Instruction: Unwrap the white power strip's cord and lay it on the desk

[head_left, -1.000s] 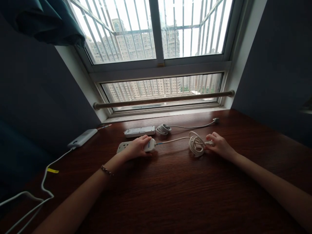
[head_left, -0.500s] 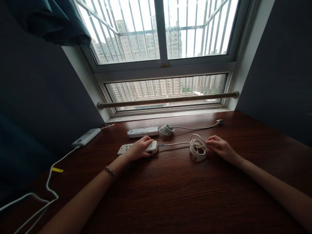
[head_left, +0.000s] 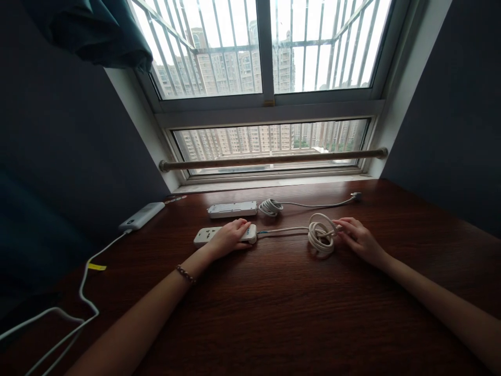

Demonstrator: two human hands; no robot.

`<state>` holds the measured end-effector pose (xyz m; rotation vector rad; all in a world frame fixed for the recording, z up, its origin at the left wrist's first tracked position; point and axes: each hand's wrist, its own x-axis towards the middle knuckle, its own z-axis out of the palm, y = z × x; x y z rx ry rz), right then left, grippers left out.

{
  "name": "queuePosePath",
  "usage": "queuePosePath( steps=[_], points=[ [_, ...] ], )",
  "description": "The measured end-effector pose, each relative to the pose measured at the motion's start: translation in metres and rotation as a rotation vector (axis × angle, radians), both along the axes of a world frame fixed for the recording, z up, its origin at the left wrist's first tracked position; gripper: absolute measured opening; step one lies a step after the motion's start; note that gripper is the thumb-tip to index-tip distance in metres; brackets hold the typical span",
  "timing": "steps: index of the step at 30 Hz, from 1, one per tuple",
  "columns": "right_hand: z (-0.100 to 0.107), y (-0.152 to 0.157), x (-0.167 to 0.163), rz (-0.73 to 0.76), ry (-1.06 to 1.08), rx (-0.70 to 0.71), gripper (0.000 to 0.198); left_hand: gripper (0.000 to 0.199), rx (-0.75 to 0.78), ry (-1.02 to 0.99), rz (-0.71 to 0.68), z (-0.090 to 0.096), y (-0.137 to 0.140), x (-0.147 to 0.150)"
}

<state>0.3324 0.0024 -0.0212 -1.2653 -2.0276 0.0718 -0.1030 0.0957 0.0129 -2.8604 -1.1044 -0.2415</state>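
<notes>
My left hand (head_left: pixel 230 237) is closed over the right part of a white power strip (head_left: pixel 204 235) lying on the wooden table. Sockets show on the strip's left part. From its right end a white cord (head_left: pixel 287 230) with a bit of blue near the strip runs to a loose coil (head_left: pixel 321 237). At the coil's right side, the fingers of my right hand (head_left: pixel 358 240) pinch the cord; its plug end is mostly hidden by the fingers. Behind lies a second white power strip (head_left: pixel 232 210), with its own bundled cord (head_left: pixel 271 207) and a plug (head_left: pixel 356 196) to the right.
On the left, a white power bank (head_left: pixel 143 215) has a white cable (head_left: pixel 84 284) with a yellow tag (head_left: pixel 97 267) trailing to the lower left. The brown table (head_left: pixel 274 313) meets a barred window with a rail (head_left: pixel 274 159) across it. A blue curtain (head_left: pixel 102 36) hangs upper left.
The view has shifted slightly, moving the scene a little to the right. My left hand stays on the power strip and my right hand keeps its pinch by the coil, whose upper loop has moved a little.
</notes>
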Motion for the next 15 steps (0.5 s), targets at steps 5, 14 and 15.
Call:
queuePosePath(
  steps=[5,14,15],
  points=[
    [0.013,-0.012,-0.011,-0.136,-0.09,0.312,0.043,0.087,0.065,0.002,-0.01,0.004,-0.012,0.005],
    [0.046,-0.116,-0.136,0.553,-0.265,0.42,0.085,0.114,-0.048,-0.431,-0.645,0.011,-0.152,0.066],
    [0.041,-0.122,-0.148,0.617,-0.222,0.33,0.087,0.1,-0.145,-0.415,-0.637,0.003,-0.165,0.07]
  ],
)
